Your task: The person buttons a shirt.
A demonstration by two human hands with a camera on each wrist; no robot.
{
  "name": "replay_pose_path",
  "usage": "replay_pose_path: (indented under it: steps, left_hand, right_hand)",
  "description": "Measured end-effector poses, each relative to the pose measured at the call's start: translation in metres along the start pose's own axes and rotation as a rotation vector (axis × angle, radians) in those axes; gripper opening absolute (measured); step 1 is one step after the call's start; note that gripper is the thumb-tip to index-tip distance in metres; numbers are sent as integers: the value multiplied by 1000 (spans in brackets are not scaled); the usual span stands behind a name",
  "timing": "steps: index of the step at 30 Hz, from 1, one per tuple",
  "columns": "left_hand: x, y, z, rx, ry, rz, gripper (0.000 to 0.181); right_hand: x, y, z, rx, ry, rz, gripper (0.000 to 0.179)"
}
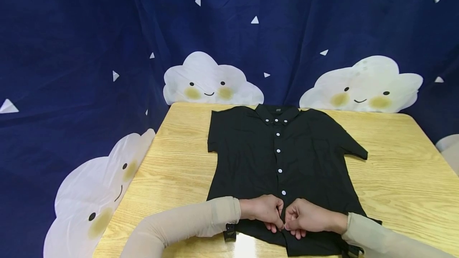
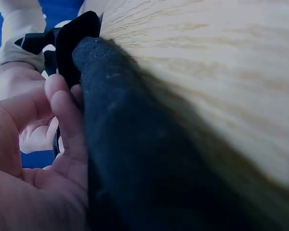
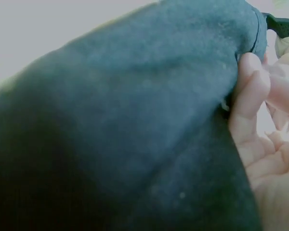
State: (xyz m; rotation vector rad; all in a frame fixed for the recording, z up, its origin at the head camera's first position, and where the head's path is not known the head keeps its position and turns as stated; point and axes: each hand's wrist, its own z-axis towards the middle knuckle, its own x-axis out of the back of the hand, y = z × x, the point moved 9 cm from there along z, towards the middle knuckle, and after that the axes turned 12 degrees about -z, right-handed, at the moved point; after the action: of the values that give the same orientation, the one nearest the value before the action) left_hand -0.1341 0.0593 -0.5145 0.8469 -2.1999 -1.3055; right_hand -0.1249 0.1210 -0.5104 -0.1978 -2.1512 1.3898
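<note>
A black short-sleeved button-up shirt (image 1: pixel 247 162) lies front side up, its collar (image 1: pixel 276 111) toward the far edge of the table. White buttons run down its placket, and the lowest fully visible one (image 1: pixel 283 192) sits just above the hands. My left hand (image 1: pixel 263 211) pinches the placket near the hem from the left. From the right, my right hand (image 1: pixel 311 216) pinches the same stretch, fingertips close to the left ones. Whatever lies between the fingertips is mostly hidden. Both wrist views show dark cloth (image 2: pixel 130 130) raised beside the fingers.
The wooden table (image 1: pixel 179 146) extends to both sides of the shirt. Behind it hangs a dark blue curtain (image 1: pixel 229 23) with white clouds and triangles. Beige sleeves (image 1: pixel 193 218) cover both forearms, with black straps (image 1: pixel 230 233) at the wrists.
</note>
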Motion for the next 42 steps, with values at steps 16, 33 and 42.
replay_pose_path:
  steps: [16,33,42]
  left_hand:
    - [4,8,-2,-58,9,235,28]
    - [9,5,-5,-1,66,280,30]
    - [10,3,-9,23,58,403,29]
  right_hand:
    - [0,0,-2,-56,19,53,21]
    - [0,-5,-3,68,31,-47,15]
    - [1,-10,-3,90,4,-65,16]
